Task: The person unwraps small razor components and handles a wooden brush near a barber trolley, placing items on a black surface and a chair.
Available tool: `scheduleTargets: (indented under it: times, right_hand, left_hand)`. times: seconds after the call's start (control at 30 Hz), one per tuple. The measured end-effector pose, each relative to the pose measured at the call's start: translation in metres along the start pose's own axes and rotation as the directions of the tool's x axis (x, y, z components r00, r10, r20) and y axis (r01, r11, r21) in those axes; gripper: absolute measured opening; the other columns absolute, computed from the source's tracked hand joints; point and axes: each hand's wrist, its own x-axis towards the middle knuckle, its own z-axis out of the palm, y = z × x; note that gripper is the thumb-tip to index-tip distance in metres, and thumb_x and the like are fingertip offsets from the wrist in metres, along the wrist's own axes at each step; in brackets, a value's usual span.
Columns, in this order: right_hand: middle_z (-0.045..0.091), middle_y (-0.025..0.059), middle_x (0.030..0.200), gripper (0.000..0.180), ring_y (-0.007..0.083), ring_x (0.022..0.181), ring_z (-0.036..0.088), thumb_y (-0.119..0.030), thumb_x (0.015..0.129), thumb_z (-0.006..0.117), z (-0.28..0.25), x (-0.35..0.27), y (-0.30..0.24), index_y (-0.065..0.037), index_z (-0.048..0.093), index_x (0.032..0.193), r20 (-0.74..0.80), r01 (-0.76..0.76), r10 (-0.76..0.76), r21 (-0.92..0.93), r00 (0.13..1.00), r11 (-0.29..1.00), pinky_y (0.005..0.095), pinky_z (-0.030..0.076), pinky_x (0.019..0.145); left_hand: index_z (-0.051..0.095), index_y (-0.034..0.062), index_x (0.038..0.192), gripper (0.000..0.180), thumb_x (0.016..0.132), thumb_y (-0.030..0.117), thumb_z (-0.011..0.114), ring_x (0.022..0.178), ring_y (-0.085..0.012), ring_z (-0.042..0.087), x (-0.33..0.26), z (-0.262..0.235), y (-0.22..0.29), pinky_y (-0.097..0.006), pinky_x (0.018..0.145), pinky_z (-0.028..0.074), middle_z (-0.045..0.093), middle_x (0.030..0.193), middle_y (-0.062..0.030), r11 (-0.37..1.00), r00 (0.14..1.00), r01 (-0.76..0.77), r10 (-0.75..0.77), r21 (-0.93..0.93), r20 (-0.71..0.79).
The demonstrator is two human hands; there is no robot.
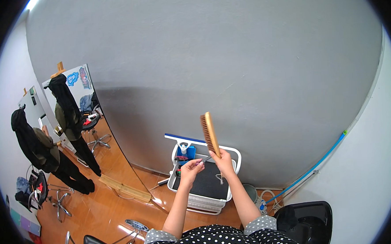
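A wooden hairbrush (210,132) with brown bristles stands nearly upright in my right hand (224,163), its bristles facing left. A pale cord loop (219,178) hangs below that hand. My left hand (192,171) is beside it, a little lower, with thumb and fingers pinched together. A thin dark grey piece (206,158) shows between the two hands; its kind is too small to tell. Beneath both hands stands a white trolley (236,157) with a black top mat (210,185) and a blue box (186,153) with small items.
Behind the trolley rises a grey wall (245,66). A tall mirror (110,139) leans at the left, near a person in black (42,147) and a wheeled stool (60,204). A black basin (313,224), a grey bucket (250,192) and a blue pole (309,175) are at the right.
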Motion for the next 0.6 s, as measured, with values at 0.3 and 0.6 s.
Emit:
scheduleTargets:
  times: [0.3,0.6]
  right_hand:
    - [0.061,0.0188,0.070,0.052,0.0322,0.065,0.062,-0.045,0.080,0.056,-0.008,-0.059,-0.028,-0.023,0.045,0.126,0.226,0.218,-0.084,-0.676,0.970,0.703,0.0368,0.047,0.056]
    - [0.063,0.0144,0.077,0.046,0.0300,0.067,0.062,-0.041,0.077,0.061,-0.012,-0.078,-0.018,-0.022,0.053,0.118,0.208,0.128,0.018,-0.664,0.978,0.737,0.0364,0.047,0.056]
  left_hand:
    - [0.057,-0.0054,0.099,0.022,0.078,0.000,0.061,0.075,-0.0166,0.061,0.004,-0.027,-0.009,-0.025,0.071,0.053,0.061,0.085,-0.0111,0.980,0.956,-0.025,-0.034,-0.198,-0.291]
    - [0.059,-0.0037,0.095,0.017,0.079,0.002,0.060,0.073,-0.0161,0.061,-0.012,-0.041,-0.040,-0.025,0.068,0.053,0.061,0.084,-0.0099,0.980,0.951,0.025,-0.086,-0.200,-0.299]
